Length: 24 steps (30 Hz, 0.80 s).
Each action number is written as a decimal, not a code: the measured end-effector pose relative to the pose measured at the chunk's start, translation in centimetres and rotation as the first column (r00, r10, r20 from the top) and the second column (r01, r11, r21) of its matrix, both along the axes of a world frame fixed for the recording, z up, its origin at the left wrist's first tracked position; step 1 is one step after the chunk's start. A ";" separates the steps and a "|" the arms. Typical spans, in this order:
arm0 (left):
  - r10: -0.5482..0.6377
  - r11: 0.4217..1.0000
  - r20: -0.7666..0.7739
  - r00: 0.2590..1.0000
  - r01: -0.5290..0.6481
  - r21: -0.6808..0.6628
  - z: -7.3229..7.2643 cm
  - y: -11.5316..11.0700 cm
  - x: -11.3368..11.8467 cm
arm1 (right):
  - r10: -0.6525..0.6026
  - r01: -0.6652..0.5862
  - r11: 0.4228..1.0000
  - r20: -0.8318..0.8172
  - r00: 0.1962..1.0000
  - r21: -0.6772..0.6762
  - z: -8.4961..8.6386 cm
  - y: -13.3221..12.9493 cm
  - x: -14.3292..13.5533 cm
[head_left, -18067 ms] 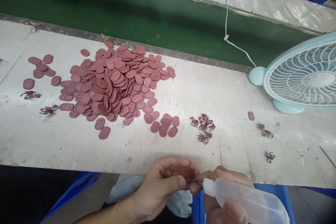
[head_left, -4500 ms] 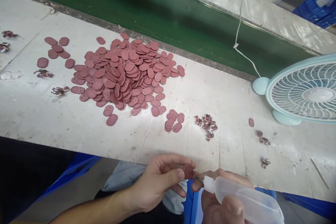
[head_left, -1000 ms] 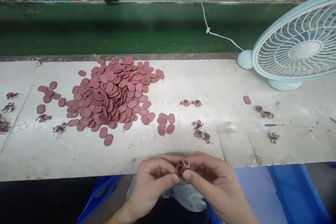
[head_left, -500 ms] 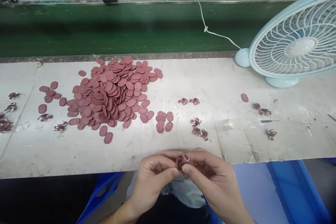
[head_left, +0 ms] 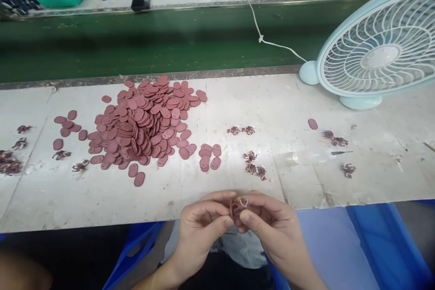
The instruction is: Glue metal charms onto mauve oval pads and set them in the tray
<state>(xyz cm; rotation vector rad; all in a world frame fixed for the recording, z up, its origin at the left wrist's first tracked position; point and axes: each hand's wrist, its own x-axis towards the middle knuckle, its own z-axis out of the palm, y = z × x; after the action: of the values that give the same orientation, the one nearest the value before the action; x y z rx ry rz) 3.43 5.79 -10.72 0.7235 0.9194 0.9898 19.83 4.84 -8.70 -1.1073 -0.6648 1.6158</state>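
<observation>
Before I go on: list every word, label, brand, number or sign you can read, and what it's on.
None can be read.
Pale blue round plastic fan: no legible brand.
Clear plastic bottle lying on its side: no label visible.
Pile of reddish-brown oval discs: small dark marks, no legible lettering.
Small brown figurine in the right hand: too small to tell.
Shiny black boxy object at the back: too blurred to tell.

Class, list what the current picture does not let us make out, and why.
Head view:
Held figure: partly covered by right hand.
Held disc: partly hidden by left hand.
Fan: right side cut off by picture edge.
Disc pile: lower discs buried under upper ones.
</observation>
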 end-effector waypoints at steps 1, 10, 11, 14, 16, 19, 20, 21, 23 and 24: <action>-0.015 0.999 -0.041 0.999 0.017 0.038 0.2 0.1 -0.1 | -0.009 0.008 1.000 -0.039 0.999 -0.009 -0.3 -0.3 0.4; 0.269 0.728 -0.838 0.475 0.469 0.500 0.2 7.1 -4.7 | -0.530 0.571 0.816 0.277 0.801 -0.089 -3.9 -7.1 10.9; 0.263 0.666 -0.874 0.409 0.578 0.472 -0.1 8.0 -5.0 | -0.557 0.612 0.786 0.328 0.763 -0.091 -4.3 -7.8 12.1; 0.259 0.513 -0.927 0.272 0.774 0.371 -0.5 9.7 -5.6 | -0.536 0.631 0.774 0.479 0.695 -0.049 -5.9 -9.5 14.6; 0.255 0.470 -0.937 0.237 0.817 0.335 -0.2 10.2 -5.7 | -0.484 0.603 0.798 0.589 0.647 -0.007 -7.3 -10.1 15.6; 0.229 0.452 -0.947 0.224 0.837 0.307 0.7 10.7 -5.4 | -0.406 0.573 0.820 0.712 0.573 0.006 -10.4 -9.8 16.8; 0.220 0.466 -0.952 0.212 0.835 0.293 1.1 10.8 -5.2 | -0.371 0.556 0.831 0.743 0.557 -0.002 -11.7 -9.5 17.2; 0.213 0.491 -0.957 0.198 0.825 0.280 1.5 11.0 -4.9 | -0.323 0.527 0.849 0.776 0.542 -0.015 -13.0 -9.0 17.4; 0.205 0.547 -0.960 0.190 0.791 0.274 2.2 11.2 -4.5 | -0.225 0.456 0.889 0.834 0.503 -0.035 -15.7 -7.8 17.7; 0.190 0.570 -0.962 0.195 0.776 0.270 2.5 11.3 -4.4 | -0.186 0.418 0.907 0.856 0.482 -0.038 -17.0 -7.2 17.7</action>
<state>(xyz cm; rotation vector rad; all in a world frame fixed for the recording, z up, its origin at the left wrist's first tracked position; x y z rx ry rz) -0.95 17.06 -8.24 2.4322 1.2527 0.3051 37.54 -2.31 -25.66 -2.1160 -0.8115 0.7598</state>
